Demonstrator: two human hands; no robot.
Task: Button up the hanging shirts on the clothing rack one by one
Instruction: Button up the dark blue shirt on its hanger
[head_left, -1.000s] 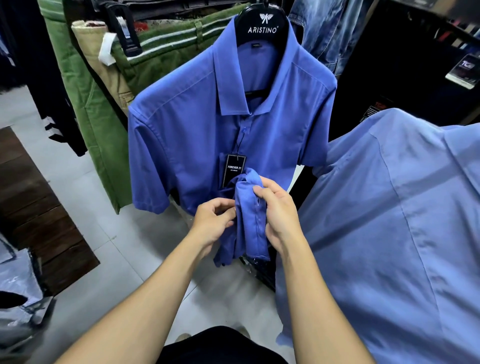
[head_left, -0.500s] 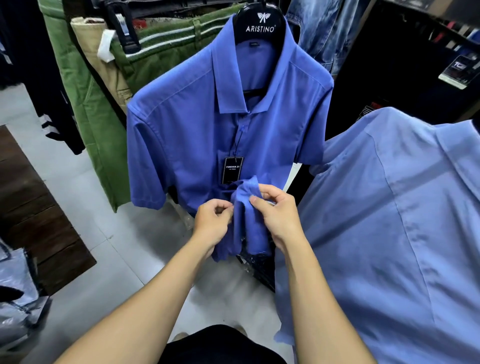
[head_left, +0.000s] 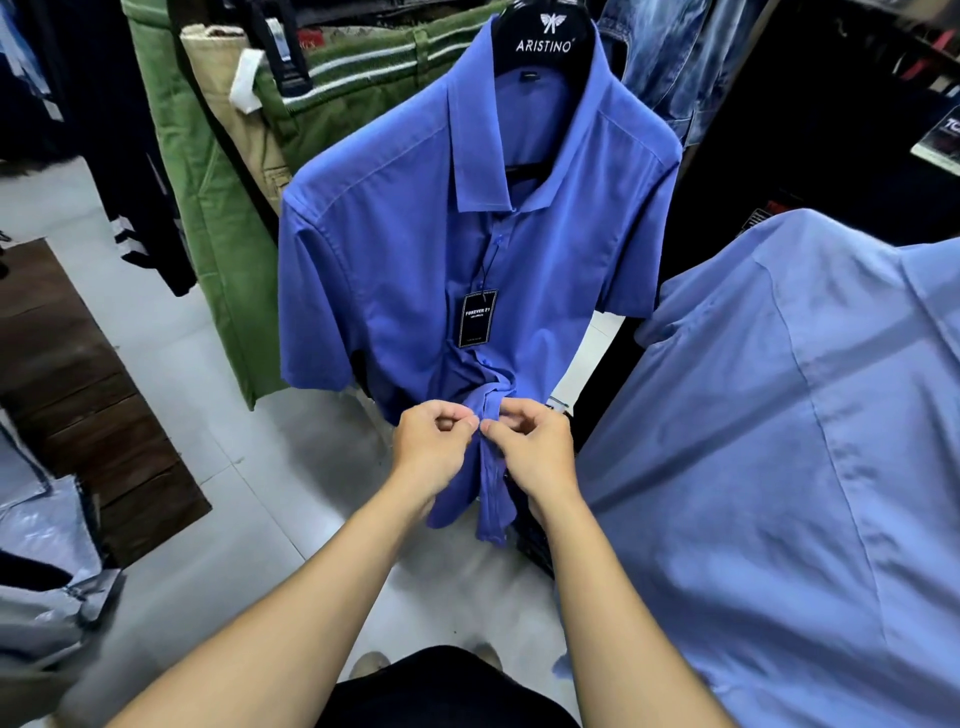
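Here the left hand (head_left: 434, 447) is curled, its thumb and forefinger pinching one edge of the front placket of the royal-blue shirt (head_left: 405, 260), while the right hand (head_left: 530, 447) pinches the facing edge, the two sets of fingertips almost touching at the strip of cloth between them. Whether a button sits under the fingers cannot be told; it is hidden by the thumbs. The step in hand appears to be closing one of the lower buttons. To do it well, the person should keep the buttonhole edge taut with one hand, tip the button on its side and feed it through with the other, and pull the two edges level first so the hem does not end up uneven.

The pinch point lies low on the shirt, well below the black price tag (head_left: 478, 318) that dangles on the chest, and the fabric above it is gathered into creases running toward the hands. The tail of the placket hangs loose beneath the wrists. Higher up, a fastened button shows under the collar, and the shirt hangs from a black hanger (head_left: 545, 44) marked ARISTINO at the top of the view. A paler blue shirt (head_left: 779, 441) hangs just beside the right forearm, and green trousers (head_left: 208, 234) hang behind, to the left.
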